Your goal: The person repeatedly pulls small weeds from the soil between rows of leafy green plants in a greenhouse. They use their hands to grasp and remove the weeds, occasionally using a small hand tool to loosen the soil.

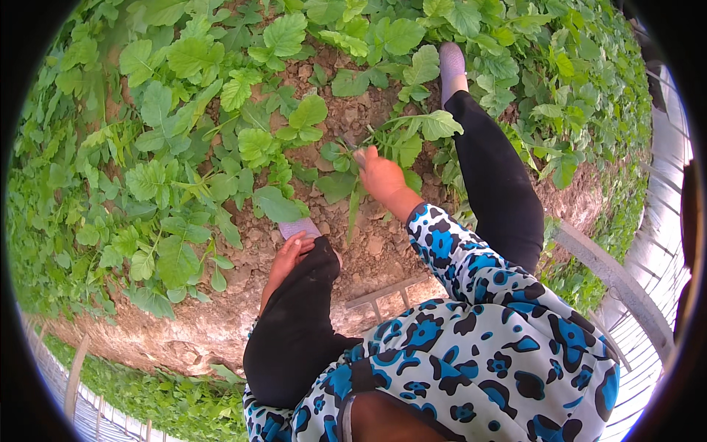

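Observation:
My right hand (382, 175) grips a small hand tool (353, 146) whose thin end points at the soil. My fist hides most of its handle. Beside that hand, a leafy green plant (439, 126) leans over the ground, its base partly covered by other leaves. My left hand (288, 257) rests against the side of my left knee, holding nothing, its fingers extended. Brown, crumbly soil (373, 243) lies between my legs.
Dense leafy plants (165, 132) spread around my feet in pale shoes (453, 61). A pale slatted frame (386, 291) lies between my legs. A grey curved bar (613, 268) arches at the right, near white sheeting (663, 182) with ribs.

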Available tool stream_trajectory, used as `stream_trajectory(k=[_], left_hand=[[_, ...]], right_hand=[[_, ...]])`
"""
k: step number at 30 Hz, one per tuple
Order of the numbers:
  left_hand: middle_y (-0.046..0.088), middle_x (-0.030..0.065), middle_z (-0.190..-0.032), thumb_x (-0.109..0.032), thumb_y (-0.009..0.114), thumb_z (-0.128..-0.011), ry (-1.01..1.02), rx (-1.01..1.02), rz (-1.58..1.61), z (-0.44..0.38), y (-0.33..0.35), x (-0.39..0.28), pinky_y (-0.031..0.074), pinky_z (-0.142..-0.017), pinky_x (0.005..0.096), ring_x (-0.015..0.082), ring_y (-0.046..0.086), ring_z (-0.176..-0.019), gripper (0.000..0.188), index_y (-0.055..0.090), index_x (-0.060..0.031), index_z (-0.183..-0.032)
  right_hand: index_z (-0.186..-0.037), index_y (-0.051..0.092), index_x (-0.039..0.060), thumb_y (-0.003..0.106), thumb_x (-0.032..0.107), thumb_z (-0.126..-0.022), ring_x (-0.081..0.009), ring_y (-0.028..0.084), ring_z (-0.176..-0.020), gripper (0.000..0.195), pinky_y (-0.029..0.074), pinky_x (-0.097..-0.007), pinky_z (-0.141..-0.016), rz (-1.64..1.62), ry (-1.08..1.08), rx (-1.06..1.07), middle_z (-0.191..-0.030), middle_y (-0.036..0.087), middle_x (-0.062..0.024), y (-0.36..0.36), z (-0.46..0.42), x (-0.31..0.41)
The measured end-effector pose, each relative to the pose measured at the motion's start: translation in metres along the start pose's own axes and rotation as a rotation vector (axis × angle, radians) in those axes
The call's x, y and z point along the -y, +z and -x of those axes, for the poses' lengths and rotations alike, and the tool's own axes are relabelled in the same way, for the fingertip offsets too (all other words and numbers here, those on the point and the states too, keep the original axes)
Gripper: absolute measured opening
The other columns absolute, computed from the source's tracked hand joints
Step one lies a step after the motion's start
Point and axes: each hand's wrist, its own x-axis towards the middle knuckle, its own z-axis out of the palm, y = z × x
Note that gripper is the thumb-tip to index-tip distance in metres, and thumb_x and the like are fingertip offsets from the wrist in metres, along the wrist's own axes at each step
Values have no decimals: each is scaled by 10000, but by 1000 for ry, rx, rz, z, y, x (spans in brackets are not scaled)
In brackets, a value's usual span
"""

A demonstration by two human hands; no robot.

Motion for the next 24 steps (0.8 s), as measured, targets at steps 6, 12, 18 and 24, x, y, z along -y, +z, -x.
stream_trajectory(k=[6, 12, 18, 24], left_hand=[[560, 146, -1254, -336, 466, -1008, 10, 11, 15, -5, -3, 4, 444, -997, 347, 209, 531, -1166, 502, 380, -13, -1382], [553, 147, -1261, -347, 469, -1005, -12, 24, 19, -5, 0, 0, 443, -1000, 348, 212, 525, -1173, 514, 378, -16, -1387], [546, 149, -1271, -357, 467, -1004, 0, 34, -19, -4, -4, 4, 436, -1007, 354, 216, 520, -1181, 526, 372, -19, -1395], [547, 148, -1271, -357, 468, -1003, -3, 28, -7, -7, -5, 7, 431, -1005, 361, 219, 521, -1180, 528, 371, -19, -1397]], right_hand=[[-1064, 402, 9, 625, 225, -846, -396, 653, -704, 379, 529, -480, -617, -69, -56, -125, -767, 650, -215, -14, 14, 5], [-1063, 405, 3, 623, 245, -851, -406, 650, -718, 388, 525, -493, -639, 107, 102, 31, -756, 650, -216, 1, 15, -33], [-1067, 406, -9, 618, 255, -859, -428, 638, -713, 397, 519, -507, -638, -20, 109, -71, -768, 646, -240, -4, 18, -31], [-1045, 409, -27, 616, 249, -856, -451, 633, -726, 394, 517, -516, -660, -134, 148, -126, -779, 641, -272, 10, 19, -36]])
